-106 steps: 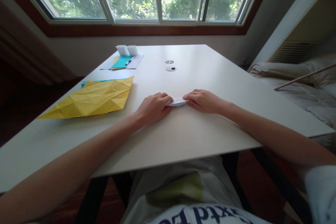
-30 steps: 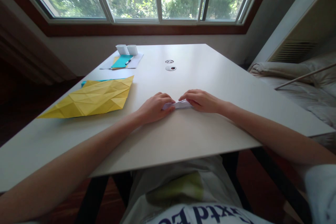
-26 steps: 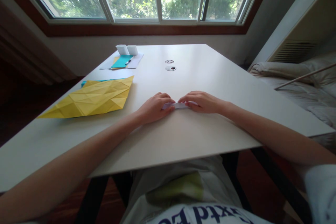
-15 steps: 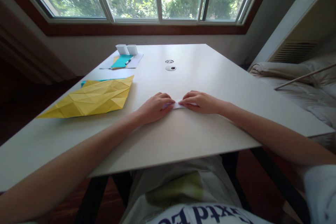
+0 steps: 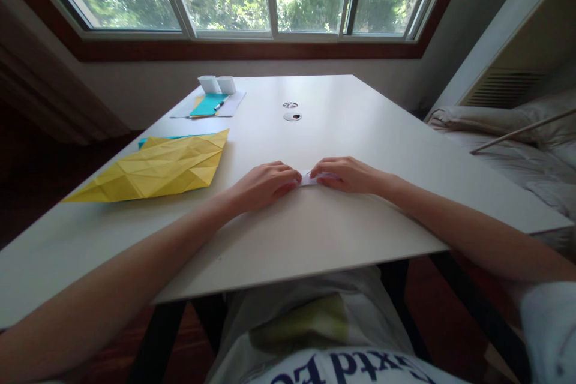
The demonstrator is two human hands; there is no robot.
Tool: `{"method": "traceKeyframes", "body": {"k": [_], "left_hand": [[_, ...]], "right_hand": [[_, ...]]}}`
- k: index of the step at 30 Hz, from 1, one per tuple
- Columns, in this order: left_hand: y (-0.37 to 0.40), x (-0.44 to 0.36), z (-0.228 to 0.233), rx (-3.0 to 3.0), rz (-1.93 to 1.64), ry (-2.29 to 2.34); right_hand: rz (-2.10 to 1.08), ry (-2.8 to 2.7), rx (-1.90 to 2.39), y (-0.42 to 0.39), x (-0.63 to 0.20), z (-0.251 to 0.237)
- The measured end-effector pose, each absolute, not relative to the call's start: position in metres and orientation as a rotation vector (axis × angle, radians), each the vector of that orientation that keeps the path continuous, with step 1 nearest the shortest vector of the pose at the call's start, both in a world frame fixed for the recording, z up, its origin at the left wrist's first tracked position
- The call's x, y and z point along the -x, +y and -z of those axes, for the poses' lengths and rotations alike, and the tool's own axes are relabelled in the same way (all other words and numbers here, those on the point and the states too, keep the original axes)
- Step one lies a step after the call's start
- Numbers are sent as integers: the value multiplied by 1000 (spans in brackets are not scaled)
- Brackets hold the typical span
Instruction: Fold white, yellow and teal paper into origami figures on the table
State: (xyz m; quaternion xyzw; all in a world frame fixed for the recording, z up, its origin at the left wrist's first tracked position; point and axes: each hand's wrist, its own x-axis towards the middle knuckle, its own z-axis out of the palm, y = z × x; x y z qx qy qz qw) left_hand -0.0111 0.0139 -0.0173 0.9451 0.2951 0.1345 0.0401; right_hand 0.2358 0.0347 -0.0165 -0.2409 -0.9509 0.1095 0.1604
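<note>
Both hands: your left hand (image 5: 263, 184) and right hand (image 5: 346, 174) rest on the counter (image 5: 360, 132), pressed in on a small white folded paper (image 5: 308, 179) from either side.
Change: your hands have drawn closer together than 3.5 s ago, and much less of the paper shows between them; then it lay as a flat pointed strip, now only a small bunched bit peeks out.
Fingers: left fingers (image 5: 288, 179) curl over the paper's left end; right fingers (image 5: 321, 171) pinch its right end. Both grasp the paper.
Paper position: on the counter, just ahead of you, between your two hands and touching both.
Paper axis: its long axis runs left to right across the counter; which way its tips point is hidden under your fingers.
Left side: a large creased yellow sheet (image 5: 157, 168) lies flat on a teal sheet (image 5: 148, 141), well apart from your hands.
Far end: two small white boxes (image 5: 217, 84) stand beside a teal card (image 5: 207, 105) and a pen (image 5: 219, 106) on white paper sheets (image 5: 231, 107); what the boxes hold cannot be seen.
</note>
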Motion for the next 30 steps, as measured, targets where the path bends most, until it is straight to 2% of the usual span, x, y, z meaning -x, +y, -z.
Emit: {"method": "traceKeyframes", "body": {"k": [5,30], "left_hand": [[17,15,15,-2887,-400,834],[13,11,16,-2879,-496,887]], "right_hand": [[-350,-2738,588,39,-239,17],[-343,-2703,667,39,-239,21]]}}
